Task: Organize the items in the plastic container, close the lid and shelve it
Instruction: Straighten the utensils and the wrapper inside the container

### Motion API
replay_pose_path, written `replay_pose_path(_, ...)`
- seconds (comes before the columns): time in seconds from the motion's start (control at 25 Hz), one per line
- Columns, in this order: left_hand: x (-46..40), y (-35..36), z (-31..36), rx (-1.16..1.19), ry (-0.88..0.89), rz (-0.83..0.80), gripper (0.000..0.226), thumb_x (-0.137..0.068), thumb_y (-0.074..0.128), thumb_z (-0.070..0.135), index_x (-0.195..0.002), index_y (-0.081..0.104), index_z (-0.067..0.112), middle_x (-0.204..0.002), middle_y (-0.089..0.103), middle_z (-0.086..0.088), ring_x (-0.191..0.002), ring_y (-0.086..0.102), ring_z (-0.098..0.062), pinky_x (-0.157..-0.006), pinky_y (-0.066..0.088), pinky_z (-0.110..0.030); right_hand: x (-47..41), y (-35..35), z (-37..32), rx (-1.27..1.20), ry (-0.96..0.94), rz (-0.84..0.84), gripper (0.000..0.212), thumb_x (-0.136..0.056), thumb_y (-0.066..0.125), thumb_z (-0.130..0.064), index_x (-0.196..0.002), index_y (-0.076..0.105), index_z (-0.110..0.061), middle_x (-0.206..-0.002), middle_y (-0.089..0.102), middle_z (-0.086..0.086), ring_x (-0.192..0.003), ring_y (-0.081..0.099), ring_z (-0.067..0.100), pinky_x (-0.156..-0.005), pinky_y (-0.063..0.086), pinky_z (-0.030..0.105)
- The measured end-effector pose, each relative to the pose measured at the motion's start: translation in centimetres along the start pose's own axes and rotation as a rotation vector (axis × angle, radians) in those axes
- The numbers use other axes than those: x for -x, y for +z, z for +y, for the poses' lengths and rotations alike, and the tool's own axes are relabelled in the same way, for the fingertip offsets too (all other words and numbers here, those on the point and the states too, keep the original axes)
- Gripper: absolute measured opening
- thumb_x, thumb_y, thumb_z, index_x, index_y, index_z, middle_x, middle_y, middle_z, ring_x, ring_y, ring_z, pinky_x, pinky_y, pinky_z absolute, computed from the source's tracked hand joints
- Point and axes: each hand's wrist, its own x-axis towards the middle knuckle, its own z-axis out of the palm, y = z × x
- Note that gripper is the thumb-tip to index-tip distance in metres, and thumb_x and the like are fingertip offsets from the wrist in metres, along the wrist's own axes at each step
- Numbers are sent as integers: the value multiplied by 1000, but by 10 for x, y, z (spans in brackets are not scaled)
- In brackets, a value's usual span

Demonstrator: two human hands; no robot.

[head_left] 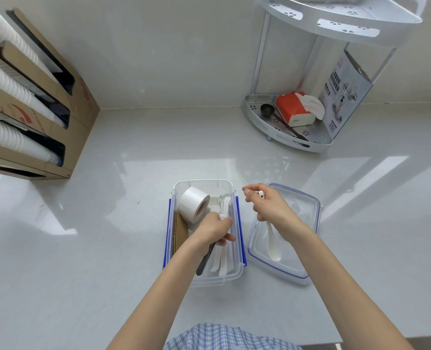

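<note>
A clear plastic container [231,190] with blue side clips sits open on the counter in front of me. Inside it are a white tape roll [193,202], a brown cardboard piece [180,234] and white wrapped utensils [222,263]. My left hand [213,229] is inside the container, closed around a bundle that includes a dark-handled utensil [204,261] and clear-wrapped cutlery. To the right lies the clear lid [300,210] with blue trim, a white plastic spoon [272,248] resting on it. My right hand [266,204] hovers over the lid, pinching a small white object between its fingertips.
A cardboard dispenser [65,117] with stacks of white cups stands at the left. A white corner shelf rack [287,137] at the back right holds a red tissue pack, a black scoop and a printed box; its upper tier [346,24] is overhead.
</note>
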Motion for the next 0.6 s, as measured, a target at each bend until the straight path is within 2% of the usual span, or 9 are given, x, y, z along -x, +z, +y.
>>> replay_pose_path(0.12,2,-1,0,54,2,-10,44,-94,36,24,-132,32,2,-71,60,0,-74,60,-16,-56,44,-19,2,1,0,-1,-4,-10,24,-94,43,-25,-113,56,-17,-82,52,-8,-63,40,9,-55,36,21)
replay_pose_path(0.16,3,-2,1,81,-3,-7,45,-94,35,23,-133,31,1,-74,62,-2,-74,62,-16,-55,45,-19,2,1,0,1,-9,-9,24,-94,43,-25,-113,55,-18,-81,51,-9,-63,41,9,-55,36,21)
replay_pose_path(0.24,5,-5,3,131,-14,-21,45,-95,33,19,-135,27,0,-85,61,-7,-58,66,-8,-50,49,-16,2,1,-1,-7,-20,1,24,-94,44,-24,-114,55,-18,-81,51,-10,-64,41,8,-56,37,21)
replay_pose_path(0.32,7,-7,4,160,-10,-51,44,-95,32,17,-135,25,-1,-83,58,-8,-42,64,-5,-46,51,-14,1,0,-2,-48,-27,9,25,-94,42,-21,-115,55,-18,-84,52,-8,-63,42,7,-56,37,20)
replay_pose_path(0.4,10,-9,5,149,-3,-41,45,-95,32,18,-135,25,-1,-83,60,-8,-41,63,-4,-44,50,-13,1,-2,-3,-119,-44,26,27,-96,37,-18,-114,56,-15,-85,53,-6,-61,40,5,-55,36,19)
replay_pose_path(0.52,13,-14,5,168,58,39,42,-95,36,22,-132,34,1,-86,63,-8,-49,59,-5,-44,45,-13,0,-1,-9,-404,-114,100,28,-99,32,-15,-100,59,-14,-76,50,-4,-50,38,3,-45,34,13)
replay_pose_path(0.6,18,-22,7,332,133,60,31,-95,37,19,-118,47,1,-89,60,-10,-50,52,-8,-41,41,-12,0,1,-16,-699,-197,148,31,-99,29,-12,-88,57,-16,-67,49,-4,-41,37,1,-43,31,14)
